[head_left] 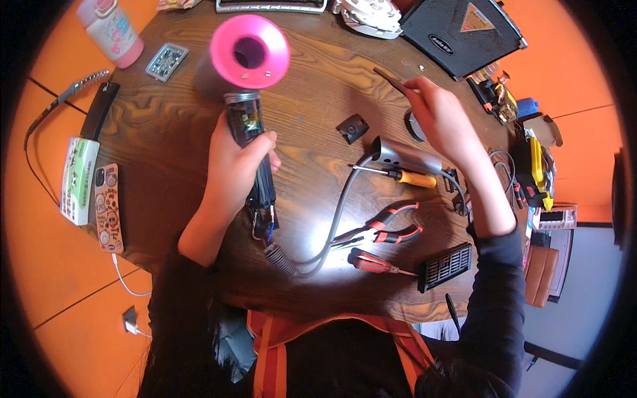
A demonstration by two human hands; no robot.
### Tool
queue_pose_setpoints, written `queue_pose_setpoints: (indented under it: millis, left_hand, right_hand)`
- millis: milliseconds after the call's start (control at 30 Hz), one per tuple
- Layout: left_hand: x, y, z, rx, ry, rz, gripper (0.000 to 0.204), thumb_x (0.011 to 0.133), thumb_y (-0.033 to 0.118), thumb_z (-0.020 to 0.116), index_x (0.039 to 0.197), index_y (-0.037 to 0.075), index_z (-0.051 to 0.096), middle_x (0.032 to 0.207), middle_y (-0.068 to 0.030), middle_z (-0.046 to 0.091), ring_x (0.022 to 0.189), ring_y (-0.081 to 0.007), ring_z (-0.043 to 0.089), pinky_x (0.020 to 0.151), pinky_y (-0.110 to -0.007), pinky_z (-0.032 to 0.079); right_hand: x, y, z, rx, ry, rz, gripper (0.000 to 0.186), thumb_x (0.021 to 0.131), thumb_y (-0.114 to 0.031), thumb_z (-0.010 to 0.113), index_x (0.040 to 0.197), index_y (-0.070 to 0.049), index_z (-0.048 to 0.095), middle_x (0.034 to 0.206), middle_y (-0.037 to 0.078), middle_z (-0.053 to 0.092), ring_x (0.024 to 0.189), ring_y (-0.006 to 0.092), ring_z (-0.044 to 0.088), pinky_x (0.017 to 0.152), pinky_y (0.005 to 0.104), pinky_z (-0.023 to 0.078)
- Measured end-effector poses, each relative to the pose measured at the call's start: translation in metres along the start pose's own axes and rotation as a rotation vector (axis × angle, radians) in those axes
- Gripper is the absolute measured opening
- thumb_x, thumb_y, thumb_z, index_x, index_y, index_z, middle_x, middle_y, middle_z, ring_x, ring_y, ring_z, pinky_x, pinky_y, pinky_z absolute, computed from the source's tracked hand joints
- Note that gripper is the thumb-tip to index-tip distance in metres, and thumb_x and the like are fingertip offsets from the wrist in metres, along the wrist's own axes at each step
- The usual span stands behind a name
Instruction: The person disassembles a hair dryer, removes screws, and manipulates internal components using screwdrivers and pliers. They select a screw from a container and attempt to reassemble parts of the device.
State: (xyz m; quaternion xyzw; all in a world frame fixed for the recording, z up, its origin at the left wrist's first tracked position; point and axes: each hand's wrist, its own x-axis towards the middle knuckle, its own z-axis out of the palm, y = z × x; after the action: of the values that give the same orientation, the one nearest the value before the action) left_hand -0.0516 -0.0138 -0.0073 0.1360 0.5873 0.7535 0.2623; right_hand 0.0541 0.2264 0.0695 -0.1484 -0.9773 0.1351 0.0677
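My left hand (242, 156) is wrapped round the bared handle of a pink-headed hair dryer (274, 50). Its inner parts show there, and wires come out at the bottom beside a coiled cable sleeve (279, 259). Up at the right, my right hand (434, 113) grips a slim dark pointed tool (389, 79), apart from the dryer; its exact kind is unclear. Between the hands lie a small dark cover piece (352, 129) and a grey tubular handle shell (415, 158), with the grey cable running through it. A yellow-handled screwdriver (417, 179) rests beside the shell.
Nearer me on the wooden table (312, 99) are red-and-black pliers (391, 224), a red screwdriver (375, 263) and a black slotted box (446, 268). A phone (109, 209) lies left, near a bottle (116, 36) and a screw case (166, 62). A black speaker-like box (458, 36) stands far right.
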Motion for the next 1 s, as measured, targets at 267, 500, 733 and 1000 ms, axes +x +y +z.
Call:
queue_pose_setpoints:
  millis: [267,500,733,1000]
  left_hand:
    - [-0.007,0.005,0.005,-0.19,-0.318,0.046,0.025,0.078,0.007,0.051,0.098,0.004,0.037,0.072,-0.0063,0.046,0.056,-0.0134,0.05,0.051,-0.025,0.042]
    - [-0.011,-0.003,0.01,-0.214,-0.325,0.027,0.028,0.078,0.006,0.053,0.099,0.004,0.036,0.074,-0.0079,0.047,0.057,-0.0149,0.052,0.051,-0.026,0.043]
    - [-0.009,-0.004,0.008,-0.278,-0.298,-0.003,0.029,0.076,0.003,0.058,0.096,0.004,0.037,0.076,-0.0072,0.053,0.058,-0.0146,0.056,0.052,-0.027,0.046]
    - [-0.01,-0.005,0.008,-0.369,-0.343,-0.073,0.04,0.076,0.001,0.058,0.105,0.006,0.032,0.078,-0.0067,0.05,0.059,-0.0161,0.056,0.054,-0.028,0.047]
  right_hand:
    - [0.032,0.059,0.085,-0.036,0.173,-0.025,0.015,0.08,-0.009,0.046,0.083,0.005,0.042,0.072,0.028,0.055,0.069,0.0431,0.055,0.063,0.0468,0.045]
    - [0.032,0.037,0.082,-0.33,0.151,0.082,0.018,0.078,-0.011,0.051,0.086,0.003,0.046,0.078,0.02,0.055,0.075,0.0359,0.056,0.066,0.0426,0.047]
    - [-0.006,-0.002,0.062,-0.068,0.08,-0.077,0.038,0.074,-0.034,0.063,0.082,0.002,0.053,0.08,0.02,0.054,0.079,0.0341,0.055,0.068,0.0396,0.046]
    - [-0.015,-0.019,0.069,-0.007,-0.108,-0.052,0.033,0.065,-0.018,0.069,0.091,-0.002,0.057,0.081,0.016,0.056,0.081,0.032,0.056,0.071,0.038,0.045]
